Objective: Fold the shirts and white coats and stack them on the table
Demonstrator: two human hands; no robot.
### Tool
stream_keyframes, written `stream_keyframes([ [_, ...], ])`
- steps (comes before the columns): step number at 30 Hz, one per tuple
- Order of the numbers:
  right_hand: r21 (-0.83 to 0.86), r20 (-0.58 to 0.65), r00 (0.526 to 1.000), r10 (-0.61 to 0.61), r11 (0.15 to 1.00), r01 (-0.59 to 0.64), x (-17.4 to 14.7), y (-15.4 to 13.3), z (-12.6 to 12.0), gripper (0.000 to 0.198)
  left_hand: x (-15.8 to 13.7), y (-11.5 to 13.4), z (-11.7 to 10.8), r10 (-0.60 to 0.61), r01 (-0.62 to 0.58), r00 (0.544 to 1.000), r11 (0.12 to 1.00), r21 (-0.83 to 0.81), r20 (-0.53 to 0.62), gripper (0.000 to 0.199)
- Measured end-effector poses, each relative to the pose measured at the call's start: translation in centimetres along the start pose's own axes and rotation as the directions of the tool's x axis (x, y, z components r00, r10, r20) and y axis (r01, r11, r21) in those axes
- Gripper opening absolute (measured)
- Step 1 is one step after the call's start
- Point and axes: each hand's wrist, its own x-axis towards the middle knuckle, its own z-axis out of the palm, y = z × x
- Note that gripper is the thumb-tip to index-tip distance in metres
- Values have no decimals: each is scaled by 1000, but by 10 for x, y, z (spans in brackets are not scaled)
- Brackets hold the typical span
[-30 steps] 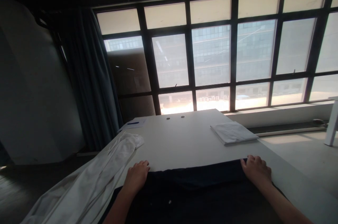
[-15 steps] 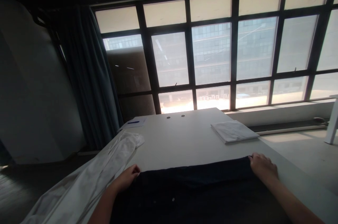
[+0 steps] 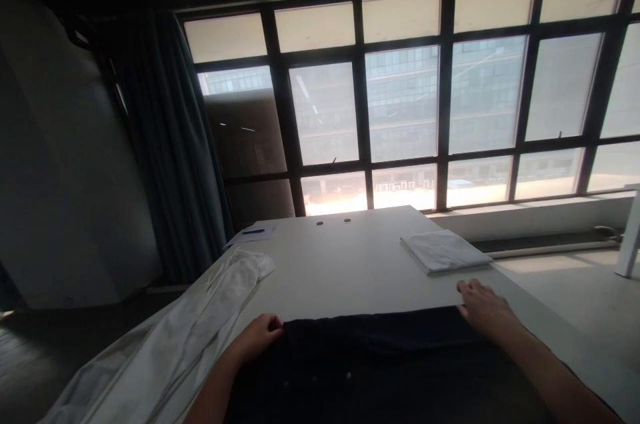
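Observation:
A dark navy garment (image 3: pixel 380 351) with small pale buttons lies across the near part of the white table (image 3: pixel 330 271), its far edge nearly straight. At that edge's left corner, my left hand (image 3: pixel 260 337) is closed, pinching the cloth between thumb and fingers. By the right corner is my right hand (image 3: pixel 487 311), its thumb and fingers parted, with the thumb close to the cloth's edge and the fingers beyond it over the tabletop. The garment's lower part runs out of view at the bottom.
Crumpled white cloth (image 3: pixel 200 324) drapes along the table's left side. A folded white cloth (image 3: pixel 445 251) lies at the right edge. Paper with a blue pen (image 3: pixel 253 231) sits at the far left corner. Two round holes are near the far edge, before tall windows (image 3: pixel 400 104).
My left hand and the garment's left corner have shifted slightly right. My right hand has moved a little left and its fingers have parted from the cloth's corner.

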Motion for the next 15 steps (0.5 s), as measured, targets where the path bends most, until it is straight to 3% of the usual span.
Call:
stream_keyframes([
  [1, 56, -12, 994, -106, 993, 107, -8, -27, -12, 32, 0, 0, 1, 1, -1, 1000, 1000, 3, -5, 30],
  [4, 190, -44, 914, -403, 895, 404, -42, -119, -35, 28, 2, 4, 4, -4, 5, 999, 1000, 30, -43, 37],
  [6, 236, -57, 815, -577, 785, 572, -65, -180, -40, 21, 3, 7, 8, 2, 2, 998, 998, 62, -69, 29],
  [8, 287, -68, 718, -692, 676, 679, -80, -231, -39, 17, 3, 10, 12, 21, -12, 995, 995, 99, -98, 18],
  [10, 303, -108, 670, -734, 618, 725, -84, -269, -34, 21, 4, 12, 15, 45, -26, 990, 990, 140, -134, 14],
  [12, 321, -157, 662, -733, 596, 736, -79, -295, -27, 27, 5, 13, 17, 62, -33, 985, 984, 176, -162, 14],
  [15, 399, -184, 722, -667, 621, 675, -70, -318, -14, 28, 6, 13, 18, 70, -30, 980, 977, 212, -184, 15],
])
